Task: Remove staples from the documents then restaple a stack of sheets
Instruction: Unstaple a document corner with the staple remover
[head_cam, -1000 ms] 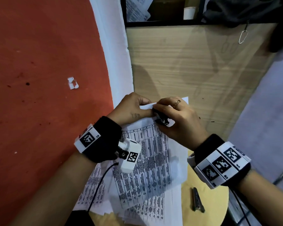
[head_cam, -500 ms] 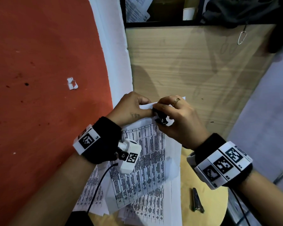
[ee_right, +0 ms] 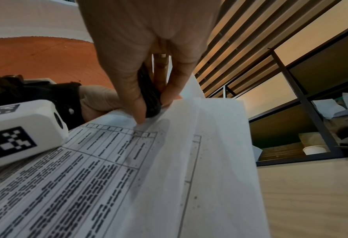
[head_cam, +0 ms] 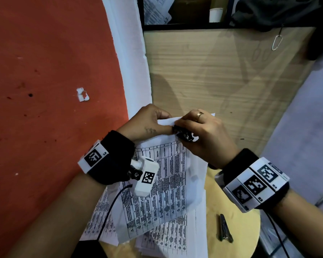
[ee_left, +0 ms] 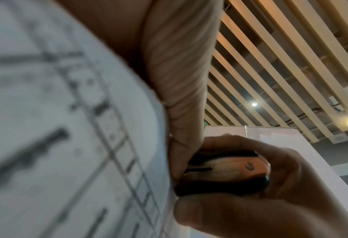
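Note:
I hold a stapled document (head_cam: 162, 175) of printed tables up off the round wooden table (head_cam: 239, 233). My left hand (head_cam: 149, 123) pinches its top corner, thumb on the front sheet (ee_left: 67, 128). My right hand (head_cam: 203, 133) grips a small black staple remover (head_cam: 184, 135), its claw end set at that same corner beside my left thumb. In the right wrist view the staple remover (ee_right: 149, 99) sits between thumb and fingers, over the sheets (ee_right: 128, 169). The staple itself is hidden. More printed sheets (head_cam: 168, 239) lie on the table under the held document.
A dark metal stapler (head_cam: 224, 229) lies on the table to the right of the papers. A light wooden panel (head_cam: 222, 77) rises behind my hands, with an orange wall (head_cam: 45, 90) to the left. Shelves above hold papers and a white cup (head_cam: 215, 14).
Both hands and the held document have shifted very slightly up and left; the grip on the corner and the staple remover is unchanged.

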{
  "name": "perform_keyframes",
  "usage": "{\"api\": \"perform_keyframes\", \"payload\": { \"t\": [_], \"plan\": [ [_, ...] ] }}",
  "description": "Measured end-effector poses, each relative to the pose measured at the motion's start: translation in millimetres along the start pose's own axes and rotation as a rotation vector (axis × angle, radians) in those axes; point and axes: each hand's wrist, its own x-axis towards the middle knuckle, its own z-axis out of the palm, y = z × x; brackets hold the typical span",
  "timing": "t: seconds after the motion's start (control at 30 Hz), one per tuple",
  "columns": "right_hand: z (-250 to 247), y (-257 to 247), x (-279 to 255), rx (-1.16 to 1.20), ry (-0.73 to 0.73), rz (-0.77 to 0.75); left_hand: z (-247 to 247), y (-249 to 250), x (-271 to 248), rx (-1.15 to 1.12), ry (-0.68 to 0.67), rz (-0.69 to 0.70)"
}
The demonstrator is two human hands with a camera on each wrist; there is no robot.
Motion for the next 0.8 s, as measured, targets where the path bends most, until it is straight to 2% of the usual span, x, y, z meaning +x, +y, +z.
{"api": "perform_keyframes", "payload": {
  "t": [0.3, 0.7, 0.8],
  "plan": [
    [-1.8, -1.0, 2.9, 0.048, -0.004, 0.037, -2.1, 2.5, -4.9, -0.153, -0.060, -0.060],
    [-15.8, 8.3, 15.5, 0.172, -0.179, 0.022, -1.5, 3.8, -5.7, -0.176, -0.089, -0.063],
    [-18.8, 9.9, 17.2, 0.107, -0.237, -0.022, -1.5, 3.2, -4.5, -0.163, -0.086, -0.060]
  ]
}}
